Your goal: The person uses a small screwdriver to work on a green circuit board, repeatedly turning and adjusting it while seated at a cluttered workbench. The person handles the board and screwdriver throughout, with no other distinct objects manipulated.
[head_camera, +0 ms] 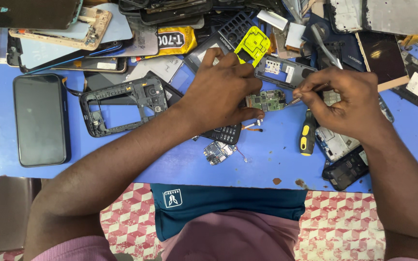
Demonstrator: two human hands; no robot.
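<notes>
My left hand (pixel 221 89) pinches a small green circuit board (pixel 267 100) by its left end, just above the blue table (pixel 122 154). My right hand (pixel 347 101) grips a thin metal tool (pixel 293 100) whose tip touches the board's right edge. A black keypad phone (pixel 226 134) lies under my left hand. A second small circuit board (pixel 217 152) rests in front of it. A yellow-and-black screwdriver (pixel 307 135) lies below my right hand.
A dark smartphone (pixel 41 119) lies face up at the left, beside a black phone frame (pixel 122 104). Heaps of phone shells, screens and covers (pixel 180 29) fill the far side. More phone parts (pixel 344 164) sit under my right wrist.
</notes>
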